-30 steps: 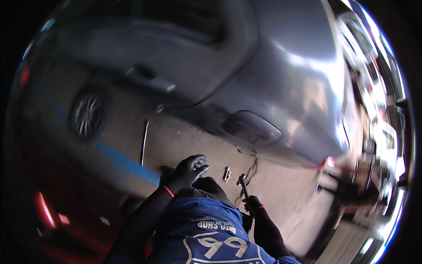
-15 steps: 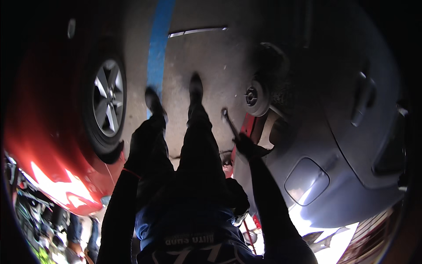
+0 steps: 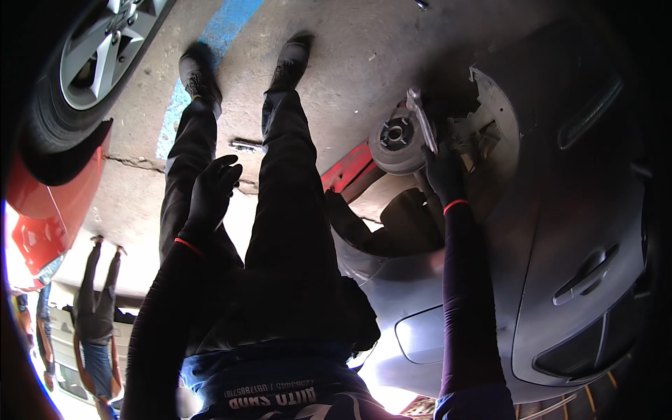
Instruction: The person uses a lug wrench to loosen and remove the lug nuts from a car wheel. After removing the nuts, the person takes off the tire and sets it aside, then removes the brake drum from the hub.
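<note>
My right hand (image 3: pixel 445 172), in a dark glove, is closed around the handle of a shiny metal wrench (image 3: pixel 421 120). The tool's head reaches over the back edge of the bare brake disc (image 3: pixel 396 137) in the wheel well of a dark grey car; whether it touches a bolt cannot be made out. A hub with studs shows at the disc's middle. My left hand (image 3: pixel 212 192), gloved too, hangs in front of my left leg with loosely bent fingers apart and nothing seen in them.
The grey car's body (image 3: pixel 490 280) fills the right side. A red car's fender (image 3: pixel 59 189) and wheel (image 3: pixel 105 56) stand at the left. A red metal piece (image 3: pixel 350 170) is beside the disc. A small metal object (image 3: pixel 245 145) lies on the floor. Another person (image 3: pixel 94 315) stands at lower left.
My right hand has carried the wrench from open space beside the car to the brake disc. My view has shifted toward the grey car, and the picture is brighter. My left hand stays empty.
</note>
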`<state>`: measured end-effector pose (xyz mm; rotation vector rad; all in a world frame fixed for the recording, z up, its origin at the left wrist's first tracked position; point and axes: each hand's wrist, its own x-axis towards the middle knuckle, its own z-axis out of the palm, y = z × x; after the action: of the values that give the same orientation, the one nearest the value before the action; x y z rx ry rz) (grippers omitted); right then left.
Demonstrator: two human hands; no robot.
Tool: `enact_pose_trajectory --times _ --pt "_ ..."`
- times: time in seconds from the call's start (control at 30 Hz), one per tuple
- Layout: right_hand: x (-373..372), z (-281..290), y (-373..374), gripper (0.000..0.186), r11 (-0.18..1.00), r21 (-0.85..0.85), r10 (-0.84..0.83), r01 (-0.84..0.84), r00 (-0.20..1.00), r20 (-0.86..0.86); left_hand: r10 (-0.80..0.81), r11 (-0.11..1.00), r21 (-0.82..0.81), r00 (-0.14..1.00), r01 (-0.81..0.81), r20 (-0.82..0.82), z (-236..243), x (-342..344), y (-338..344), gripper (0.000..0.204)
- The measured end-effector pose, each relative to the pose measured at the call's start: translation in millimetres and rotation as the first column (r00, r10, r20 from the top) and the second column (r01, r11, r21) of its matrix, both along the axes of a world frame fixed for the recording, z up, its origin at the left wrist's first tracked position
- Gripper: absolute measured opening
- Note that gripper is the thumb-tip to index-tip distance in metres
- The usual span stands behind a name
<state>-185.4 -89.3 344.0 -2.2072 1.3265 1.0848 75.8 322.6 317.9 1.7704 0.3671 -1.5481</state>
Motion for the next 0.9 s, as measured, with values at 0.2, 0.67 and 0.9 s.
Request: enact_pose_trajectory --times 0.2,0.67,0.9 --pt "-19 3 6 0.055 0.996 -0.024 0.08 -0.091 0.954 -0.288 0.05 0.998 -0.045 0.997 -0.048 0.057 -6 -10 12 0.034" --pt "-10 -4 -10 0.053 0.939 0.037 0.338 -0.341 0.901 -0.27 0.201 0.976 -0.083 0.98 -0.199 0.013 -8 -22 16 0.034" --pt "136 19 19 0.038 0.983 0.096 0.096 -0.159 0.877 0.471 0.222 0.972 -0.083 0.975 -0.221 0.004 -15 -29 11 0.036"
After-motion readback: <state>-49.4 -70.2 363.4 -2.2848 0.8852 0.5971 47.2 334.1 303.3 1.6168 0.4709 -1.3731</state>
